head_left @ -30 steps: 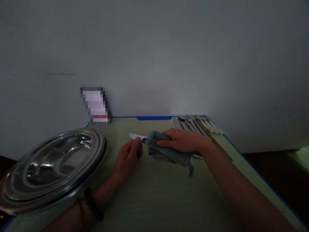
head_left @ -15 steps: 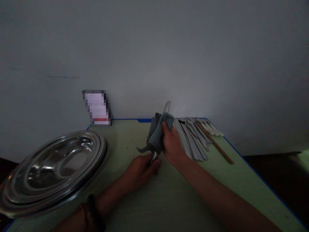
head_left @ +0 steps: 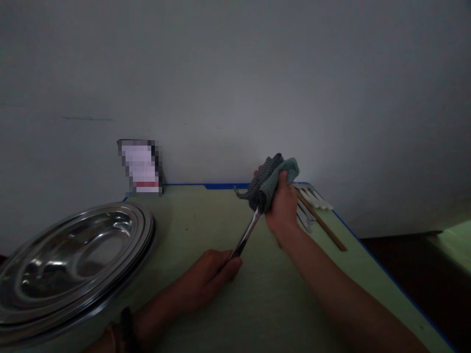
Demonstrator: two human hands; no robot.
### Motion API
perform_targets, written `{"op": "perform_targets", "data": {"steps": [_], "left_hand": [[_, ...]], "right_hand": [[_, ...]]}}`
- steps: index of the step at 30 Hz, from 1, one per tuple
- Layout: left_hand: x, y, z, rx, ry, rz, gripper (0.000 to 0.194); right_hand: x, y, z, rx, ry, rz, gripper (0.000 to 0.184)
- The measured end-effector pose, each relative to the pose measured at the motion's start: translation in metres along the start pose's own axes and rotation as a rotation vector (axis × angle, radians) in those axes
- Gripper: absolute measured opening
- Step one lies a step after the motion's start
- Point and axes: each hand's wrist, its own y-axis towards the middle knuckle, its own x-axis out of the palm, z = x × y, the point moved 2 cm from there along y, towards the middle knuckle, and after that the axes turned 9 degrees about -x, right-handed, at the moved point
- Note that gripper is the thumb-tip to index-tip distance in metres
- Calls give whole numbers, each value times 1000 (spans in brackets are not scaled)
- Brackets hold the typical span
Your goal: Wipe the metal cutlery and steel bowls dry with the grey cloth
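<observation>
My left hand point(head_left: 217, 272) is closed around one end of a metal table knife point(head_left: 247, 231), which slants up and to the right over the table. My right hand point(head_left: 285, 203) grips a grey-green cloth point(head_left: 268, 180) bunched around the knife's far part. The cloth hides the blade; the bare metal shows only between my two hands. Just beyond my right wrist lies metal cutlery point(head_left: 304, 216), partly covered by that hand. Beside it are brown chopsticks point(head_left: 326, 226) and several white spoons point(head_left: 317, 197).
A stack of shiny steel dishes point(head_left: 147, 230) takes up the left side of the pale green table point(head_left: 191, 211). At the back left, a phone-like screen point(head_left: 140, 164), blurred out, leans against the grey wall point(head_left: 235, 88). Blue trim runs along the table's edges.
My right hand and the cloth have moved up and right, away from my left hand. More of the knife's near part shows, and its tip is now covered. The view has shifted slightly right.
</observation>
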Motion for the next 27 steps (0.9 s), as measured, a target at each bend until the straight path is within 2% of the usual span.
{"op": "perform_targets", "data": {"steps": [2,7,10,13,17,21,24,26,27], "left_hand": [[-1,2,1,-37,-47,43,36],[-3,7,-4,-126,-169,123,37],[-4,10,-9,-162,-212,190,35],[-3,12,-12,-176,-227,209,35],[-3,12,-9,-149,-170,186,36],[-4,7,-4,-141,-164,72,34],[-4,6,-2,-51,-183,-44,31],[-3,8,-3,6,-179,-59,29],[-3,9,-5,14,-165,-42,29]], "right_hand": [[5,-17,7,41,-141,-2,40],[14,-55,21,115,-414,-125,42],[15,-66,24,131,-466,-179,42],[15,-70,26,134,-452,-192,42],[15,-65,25,119,-427,-177,36],[11,-45,21,97,-395,-127,37],[4,-26,19,99,-339,-54,40],[1,-20,18,80,-299,-39,41],[1,-19,18,55,-282,-84,43]]}}
